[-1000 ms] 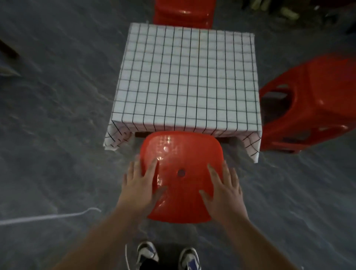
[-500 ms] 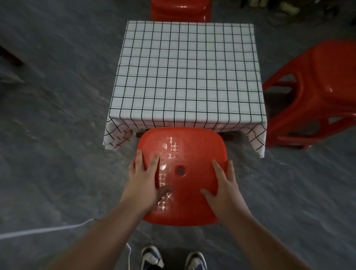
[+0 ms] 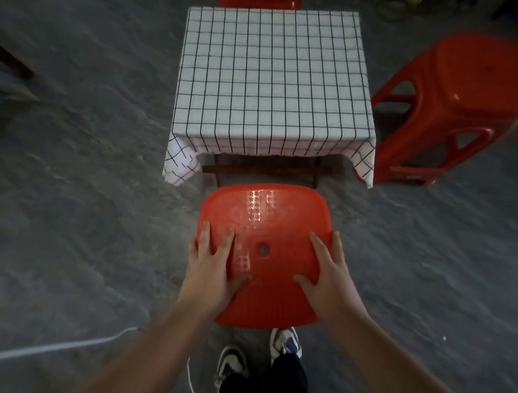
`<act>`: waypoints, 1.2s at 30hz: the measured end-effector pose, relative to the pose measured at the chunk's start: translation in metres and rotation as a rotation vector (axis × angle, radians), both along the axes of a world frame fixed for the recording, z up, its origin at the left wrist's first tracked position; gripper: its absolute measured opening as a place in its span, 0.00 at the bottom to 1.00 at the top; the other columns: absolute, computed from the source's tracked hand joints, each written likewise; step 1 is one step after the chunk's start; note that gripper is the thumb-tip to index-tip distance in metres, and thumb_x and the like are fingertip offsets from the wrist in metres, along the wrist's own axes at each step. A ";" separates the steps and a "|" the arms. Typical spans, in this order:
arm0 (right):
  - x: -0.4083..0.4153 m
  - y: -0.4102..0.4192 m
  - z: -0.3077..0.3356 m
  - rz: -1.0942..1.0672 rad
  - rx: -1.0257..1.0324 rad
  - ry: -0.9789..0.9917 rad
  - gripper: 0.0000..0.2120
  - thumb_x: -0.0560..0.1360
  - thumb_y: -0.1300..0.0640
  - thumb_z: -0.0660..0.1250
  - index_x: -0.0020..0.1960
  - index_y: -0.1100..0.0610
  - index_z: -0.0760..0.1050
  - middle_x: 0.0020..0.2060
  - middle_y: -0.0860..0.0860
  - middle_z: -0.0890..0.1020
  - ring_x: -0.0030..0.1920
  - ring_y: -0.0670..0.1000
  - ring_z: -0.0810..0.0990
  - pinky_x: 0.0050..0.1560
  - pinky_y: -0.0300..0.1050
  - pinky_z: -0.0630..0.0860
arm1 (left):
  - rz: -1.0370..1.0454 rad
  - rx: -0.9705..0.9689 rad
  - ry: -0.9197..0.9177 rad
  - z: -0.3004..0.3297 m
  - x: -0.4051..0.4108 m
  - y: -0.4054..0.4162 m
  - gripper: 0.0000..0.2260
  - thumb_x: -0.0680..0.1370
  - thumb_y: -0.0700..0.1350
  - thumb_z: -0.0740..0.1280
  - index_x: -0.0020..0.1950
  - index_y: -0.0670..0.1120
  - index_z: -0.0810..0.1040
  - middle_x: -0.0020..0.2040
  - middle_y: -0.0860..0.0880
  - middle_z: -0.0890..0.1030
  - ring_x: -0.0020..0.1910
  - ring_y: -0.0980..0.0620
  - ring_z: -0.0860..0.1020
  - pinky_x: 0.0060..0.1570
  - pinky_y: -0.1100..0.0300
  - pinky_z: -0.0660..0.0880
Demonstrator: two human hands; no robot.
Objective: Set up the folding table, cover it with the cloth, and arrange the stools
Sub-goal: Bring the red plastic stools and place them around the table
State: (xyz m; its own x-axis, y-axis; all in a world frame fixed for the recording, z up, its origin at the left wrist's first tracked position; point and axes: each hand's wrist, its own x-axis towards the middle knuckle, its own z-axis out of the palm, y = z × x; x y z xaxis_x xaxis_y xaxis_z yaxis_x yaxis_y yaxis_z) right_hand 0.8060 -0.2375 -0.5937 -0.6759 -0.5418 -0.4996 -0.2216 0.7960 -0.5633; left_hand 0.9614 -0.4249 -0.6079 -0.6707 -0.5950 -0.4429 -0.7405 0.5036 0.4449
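Note:
The folding table stands under a white cloth with black grid lines; its dark wooden legs show below the near hem. A red plastic stool with a round hole in its seat stands just in front of the table. My left hand lies flat on the seat's left side, fingers spread. My right hand lies flat on the right side, outer fingers over the edge. A second red stool stands to the right of the table. A third red stool peeks out behind the far edge.
Grey stone-like floor surrounds the table. A white cable runs across the floor at lower left. My two shoes are below the near stool. Dark objects sit at the far left edge.
The near stool, under both my hands, has drawn back from the table edge, so the table's legs now show. The view has tilted down slightly.

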 end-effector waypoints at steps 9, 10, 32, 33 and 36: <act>0.060 0.044 -0.019 -0.055 0.010 -0.049 0.44 0.75 0.51 0.73 0.78 0.36 0.47 0.78 0.40 0.36 0.80 0.54 0.48 0.74 0.61 0.65 | -0.087 -0.021 -0.070 -0.016 0.049 0.033 0.45 0.70 0.66 0.71 0.79 0.62 0.48 0.79 0.53 0.34 0.78 0.38 0.42 0.72 0.35 0.61; 0.064 0.047 -0.022 -0.059 0.010 -0.057 0.43 0.75 0.51 0.73 0.78 0.36 0.47 0.78 0.40 0.36 0.80 0.53 0.48 0.73 0.61 0.65 | -0.088 -0.014 -0.078 -0.019 0.052 0.036 0.45 0.70 0.66 0.71 0.79 0.62 0.48 0.79 0.54 0.34 0.78 0.38 0.42 0.72 0.35 0.61; 0.071 0.051 -0.027 -0.015 0.114 -0.024 0.42 0.76 0.50 0.71 0.78 0.38 0.46 0.79 0.48 0.37 0.79 0.58 0.51 0.72 0.58 0.64 | -0.056 0.006 -0.159 -0.020 0.051 0.055 0.44 0.72 0.64 0.70 0.78 0.63 0.44 0.80 0.53 0.34 0.78 0.37 0.38 0.73 0.33 0.57; 0.071 0.051 -0.025 -0.004 0.136 -0.021 0.41 0.76 0.49 0.70 0.78 0.38 0.46 0.79 0.48 0.37 0.79 0.58 0.52 0.71 0.58 0.65 | -0.061 0.002 -0.171 -0.018 0.051 0.057 0.44 0.73 0.63 0.70 0.78 0.62 0.43 0.80 0.52 0.34 0.78 0.37 0.38 0.73 0.33 0.57; 0.069 0.051 -0.011 0.066 0.198 0.016 0.40 0.78 0.45 0.67 0.79 0.40 0.44 0.79 0.46 0.37 0.79 0.57 0.50 0.70 0.59 0.67 | -0.061 -0.009 -0.185 -0.004 0.052 0.059 0.39 0.78 0.62 0.64 0.79 0.60 0.42 0.81 0.49 0.37 0.79 0.39 0.39 0.75 0.36 0.55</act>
State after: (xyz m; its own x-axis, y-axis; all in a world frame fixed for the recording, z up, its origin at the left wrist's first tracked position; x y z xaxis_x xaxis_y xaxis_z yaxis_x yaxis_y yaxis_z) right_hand 0.8749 -0.1866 -0.6048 -0.6511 -0.4774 -0.5901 -0.2842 0.8742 -0.3937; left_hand 1.0138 -0.3660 -0.6115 -0.6131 -0.5605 -0.5567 -0.7775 0.5532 0.2992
